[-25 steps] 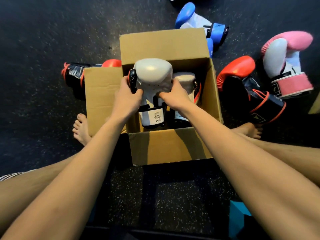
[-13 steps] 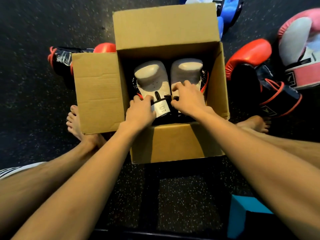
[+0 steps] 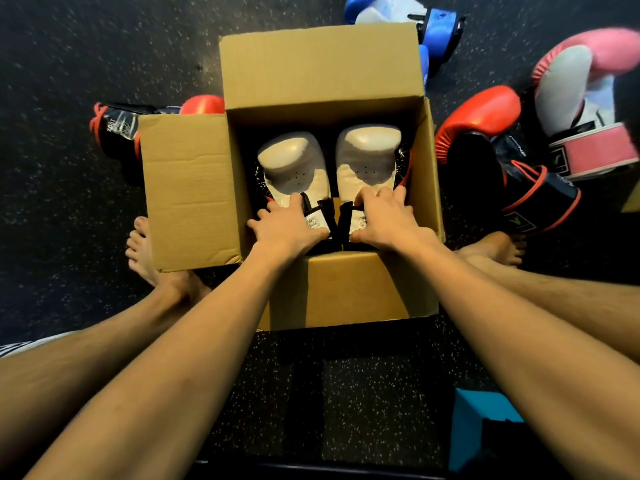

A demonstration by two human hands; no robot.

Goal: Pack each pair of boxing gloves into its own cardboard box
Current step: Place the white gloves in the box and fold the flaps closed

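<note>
An open cardboard box (image 3: 346, 289) stands on the dark floor between my feet. Two white boxing gloves lie side by side inside it, padded ends away from me: the left white glove (image 3: 292, 161) and the right white glove (image 3: 369, 150). My left hand (image 3: 287, 226) grips the cuff of the left glove, and my right hand (image 3: 384, 220) grips the cuff of the right one. Both hands are down inside the box near its front wall. The cuffs are mostly hidden under my hands.
A red-and-black glove (image 3: 485, 133) lies right of the box, its mate (image 3: 117, 129) partly hidden behind the left flap. A pink-and-white glove (image 3: 571, 98) lies far right, a blue-and-white pair (image 3: 415, 19) behind the box. A teal object (image 3: 481, 420) sits at lower right.
The left white glove went from held above the box down into it beside the other. Both hands followed and now hold the two cuffs.
</note>
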